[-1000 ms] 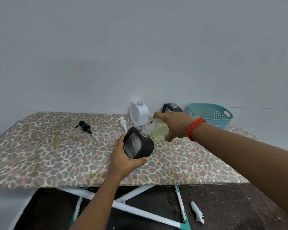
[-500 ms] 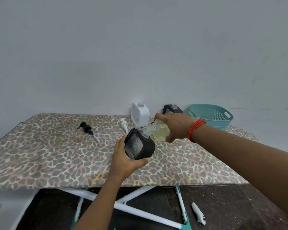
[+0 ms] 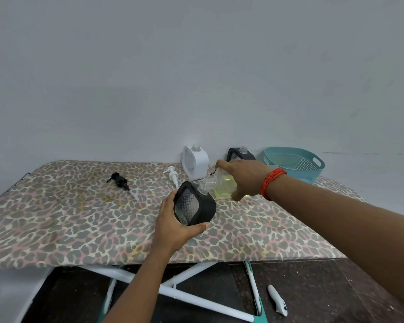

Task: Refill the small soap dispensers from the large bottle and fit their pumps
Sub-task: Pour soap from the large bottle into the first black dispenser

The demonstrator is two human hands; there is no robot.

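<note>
Nearest, on the floor under the desk (image 3: pixel 56 229): a white pen-like thing (image 3: pixel 277 301), beside the folding legs. Left hand (image 3: pixel 173 226) has its fingers wrapped round a black dispenser (image 3: pixel 194 206), tilted w/ its neck up toward the right, held at the desk's front half. Right hand (image 3: pixel 245 178) is clenched on the large bottle (image 3: pixel 222 185), laid almost flat, mouth just over or touching the dispenser's neck; can't tell which. Yellow soap sits low in the bottle; no stream visible, so prob. pouring is starting or pausing.

Risks, as I judge them: both necks are narrow, so a small wobble of either hand could send soap down the black shell and onto the desk cover. Tipping too fast could glug and overflow. Soapy fingers could slip on the dispenser.

Further back: a black pump (image 3: pixel 120 181) and white pump (image 3: pixel 173 176) lie loose, not fitted. At the far edge stand a white dispenser (image 3: pixel 195 164) and second black dispenser (image 3: pixel 239 155), both open-necked. A teal basket (image 3: pixel 294 163) sits far right.
</note>
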